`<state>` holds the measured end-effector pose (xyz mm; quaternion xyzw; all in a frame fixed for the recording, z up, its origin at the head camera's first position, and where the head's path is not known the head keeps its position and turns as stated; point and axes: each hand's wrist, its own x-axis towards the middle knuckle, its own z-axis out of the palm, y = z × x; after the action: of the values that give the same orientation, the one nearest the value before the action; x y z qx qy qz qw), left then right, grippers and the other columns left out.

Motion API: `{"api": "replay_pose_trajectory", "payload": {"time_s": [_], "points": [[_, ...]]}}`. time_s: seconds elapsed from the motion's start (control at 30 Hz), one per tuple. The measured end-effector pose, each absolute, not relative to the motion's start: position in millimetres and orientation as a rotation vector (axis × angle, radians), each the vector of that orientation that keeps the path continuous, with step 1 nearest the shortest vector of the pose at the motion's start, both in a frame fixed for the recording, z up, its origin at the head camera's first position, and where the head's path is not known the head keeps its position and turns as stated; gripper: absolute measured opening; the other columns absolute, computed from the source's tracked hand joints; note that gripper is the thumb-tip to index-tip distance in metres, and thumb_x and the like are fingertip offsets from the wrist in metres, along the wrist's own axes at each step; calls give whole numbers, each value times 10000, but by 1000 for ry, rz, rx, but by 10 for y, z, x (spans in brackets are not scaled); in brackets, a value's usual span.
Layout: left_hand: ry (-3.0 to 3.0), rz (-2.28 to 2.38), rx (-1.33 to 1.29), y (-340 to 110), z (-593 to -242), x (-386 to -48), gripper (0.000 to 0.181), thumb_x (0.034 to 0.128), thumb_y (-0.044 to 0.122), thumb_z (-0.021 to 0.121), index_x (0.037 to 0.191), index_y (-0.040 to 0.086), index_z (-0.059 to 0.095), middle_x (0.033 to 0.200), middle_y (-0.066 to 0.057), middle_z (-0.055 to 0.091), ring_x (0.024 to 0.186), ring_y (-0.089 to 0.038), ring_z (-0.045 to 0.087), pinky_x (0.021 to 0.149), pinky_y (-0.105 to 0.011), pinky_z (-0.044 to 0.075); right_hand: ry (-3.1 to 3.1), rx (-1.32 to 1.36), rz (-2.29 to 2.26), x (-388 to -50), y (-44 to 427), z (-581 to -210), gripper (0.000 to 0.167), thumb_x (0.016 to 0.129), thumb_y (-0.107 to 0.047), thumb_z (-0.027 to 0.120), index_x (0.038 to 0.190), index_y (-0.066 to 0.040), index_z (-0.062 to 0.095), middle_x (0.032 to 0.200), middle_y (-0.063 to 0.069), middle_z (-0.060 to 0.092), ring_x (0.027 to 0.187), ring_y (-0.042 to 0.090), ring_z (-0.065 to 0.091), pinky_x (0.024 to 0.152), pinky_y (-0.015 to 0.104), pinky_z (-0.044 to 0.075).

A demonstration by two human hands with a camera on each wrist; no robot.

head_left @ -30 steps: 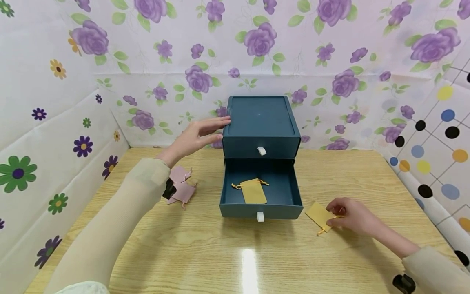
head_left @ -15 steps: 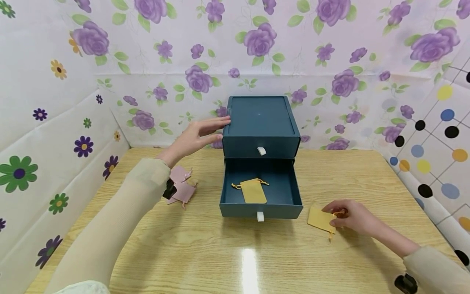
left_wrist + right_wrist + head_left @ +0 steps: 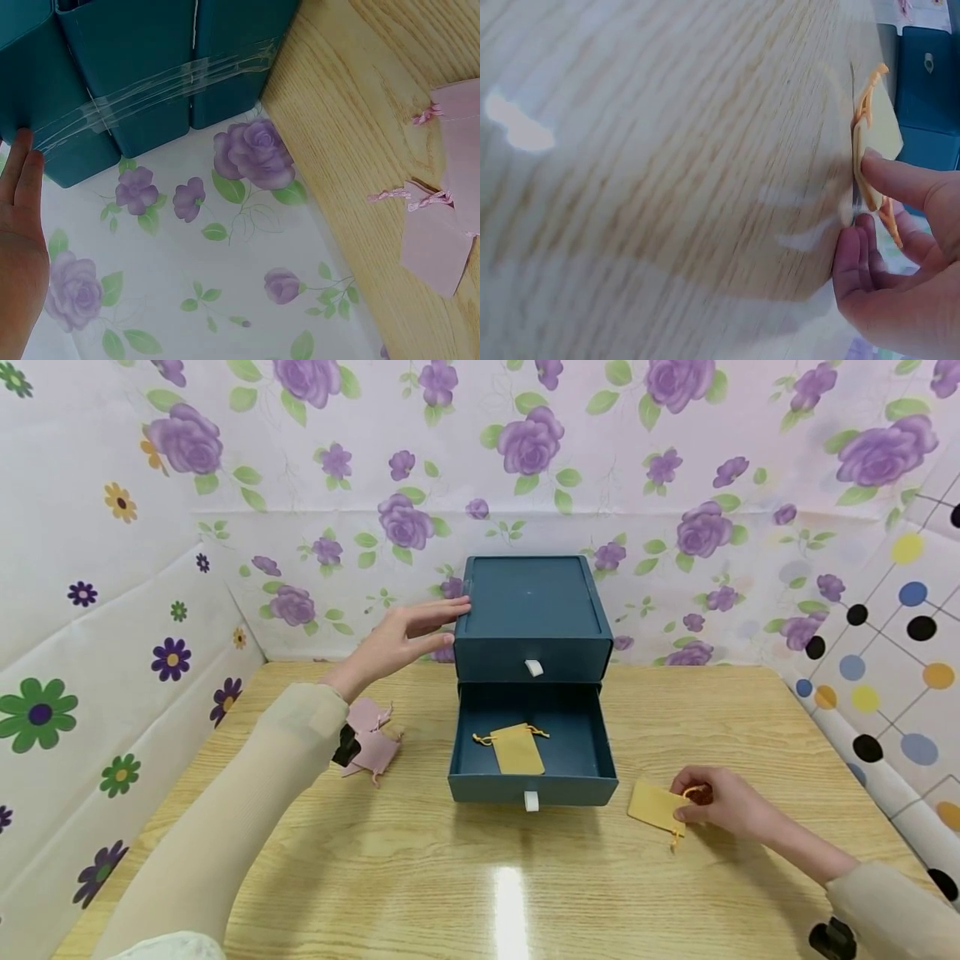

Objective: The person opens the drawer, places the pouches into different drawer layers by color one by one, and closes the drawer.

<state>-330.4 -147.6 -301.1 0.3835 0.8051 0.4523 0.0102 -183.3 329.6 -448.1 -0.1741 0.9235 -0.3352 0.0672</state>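
1. Yellow pouch [image 3: 651, 805] — on the table [image 3: 360, 881], right of the blue drawer unit [image 3: 532, 597], pinched near its drawstring end by the right hand [image 3: 723, 802].
2. It looks light, soft and floppy, hardly fragile; the gathered mouth seems the surest hold — a cord alone would likely let it swing.
3. Left hand [image 3: 405, 639]: fingers extended, touching the unit's upper left edge.
4. Another yellow pouch [image 3: 517, 752] lies in the pulled-out lower drawer [image 3: 487, 791]; pink pouches [image 3: 375, 752] lie left.
5. No readable writing or brand.

Text: none legible | labels: none legible | brands: none legible | numbers, signs: none legible
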Motion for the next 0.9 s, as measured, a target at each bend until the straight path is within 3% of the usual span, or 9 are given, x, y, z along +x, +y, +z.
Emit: {"api": "replay_pose_trajectory", "payload": {"time_s": [0.37,0.67,0.9], "points": [[2521,1399,1213,-1485,-3013,-3301,470,1007,179,583,1470,207,499,1566,27,431,1449,-187,421,1206,-425,352,2776,-484,-1139,-1808,3381,-4578,233,880,-165,746,1100,-94,720,865,7,654,689,-11,508,542,206,459],[2524,1396,1204,-1487,-3016,-3295,475,1008,149,576,1473,201,494,1571,22,424,1449,-196,422,1204,-433,354,2796,-463,-1156,-1847,3442,-4588,208,897,-201,733,1077,-101,707,874,4,679,674,-17,519,525,211,459],[2525,1396,1210,-1483,-3022,-3309,474,1009,162,576,1474,207,493,1568,28,427,1449,-185,421,1204,-422,356,2798,-514,-1198,-1915,3472,-4519,176,899,-151,726,1060,-83,704,931,53,740,749,-8,659,608,222,560]]}}
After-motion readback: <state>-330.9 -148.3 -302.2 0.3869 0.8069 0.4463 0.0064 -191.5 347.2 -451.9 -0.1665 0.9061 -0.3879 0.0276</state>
